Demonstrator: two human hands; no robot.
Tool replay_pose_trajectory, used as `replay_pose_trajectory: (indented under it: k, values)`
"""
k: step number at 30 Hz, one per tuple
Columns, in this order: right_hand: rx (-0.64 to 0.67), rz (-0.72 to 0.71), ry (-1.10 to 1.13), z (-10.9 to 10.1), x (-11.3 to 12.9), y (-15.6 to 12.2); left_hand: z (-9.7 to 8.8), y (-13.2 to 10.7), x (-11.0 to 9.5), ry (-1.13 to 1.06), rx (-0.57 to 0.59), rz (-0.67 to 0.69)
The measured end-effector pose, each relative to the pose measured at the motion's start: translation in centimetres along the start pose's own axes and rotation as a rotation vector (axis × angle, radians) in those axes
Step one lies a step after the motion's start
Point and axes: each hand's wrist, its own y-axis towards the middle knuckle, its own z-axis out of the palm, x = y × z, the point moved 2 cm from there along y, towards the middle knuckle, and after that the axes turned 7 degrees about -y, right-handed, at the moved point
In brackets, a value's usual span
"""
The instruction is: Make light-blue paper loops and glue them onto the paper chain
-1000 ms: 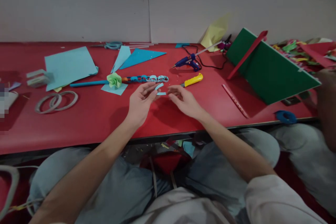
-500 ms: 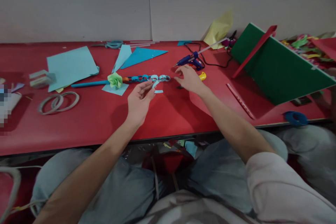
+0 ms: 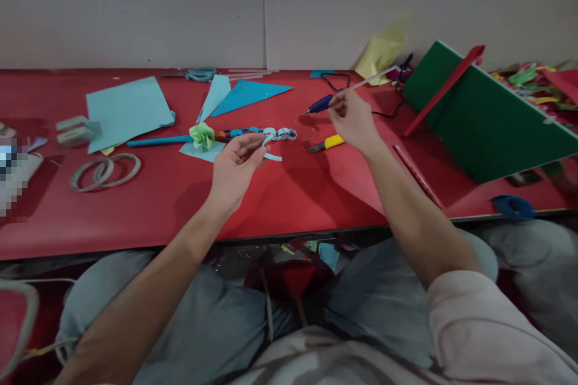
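Observation:
My left hand (image 3: 237,165) pinches a light blue paper strip (image 3: 273,157) between thumb and fingertips. The strip is at the near side of a paper chain (image 3: 284,133) of light blue, darker blue and orange links; whether it is joined to the chain I cannot tell. The chain runs from a green paper flower (image 3: 202,136) on a blue paper stick (image 3: 158,142). My right hand (image 3: 354,119) closes around the body of a blue glue gun (image 3: 320,104), whose tip points left above the table. Its handle is hidden behind my hand. A yellow utility knife (image 3: 333,142) lies just below.
On the red table (image 3: 271,204) are light blue paper (image 3: 129,111), a blue paper triangle (image 3: 250,96), scissors (image 3: 201,74) and two tape rings (image 3: 120,169). A green board (image 3: 474,114) leans at right, near a red pencil-like stick (image 3: 418,174). The gun's cord (image 3: 397,107) trails behind.
My right hand has moved up and right from beside the chain's end onto the glue gun and closed on it. The knife is now uncovered. My left hand still pinches the strip.

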Motion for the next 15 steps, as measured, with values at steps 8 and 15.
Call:
replay_pose_trajectory:
  k: [8,15]
  values:
    - [0.26,-0.192,-0.204,5.5,3.8,-0.6,-0.3,0.2,-0.3,0.024,-0.022,0.023]
    - [0.203,-0.135,0.076,5.5,4.5,-2.1,-0.8,0.7,-1.3,0.109,-0.032,0.173]
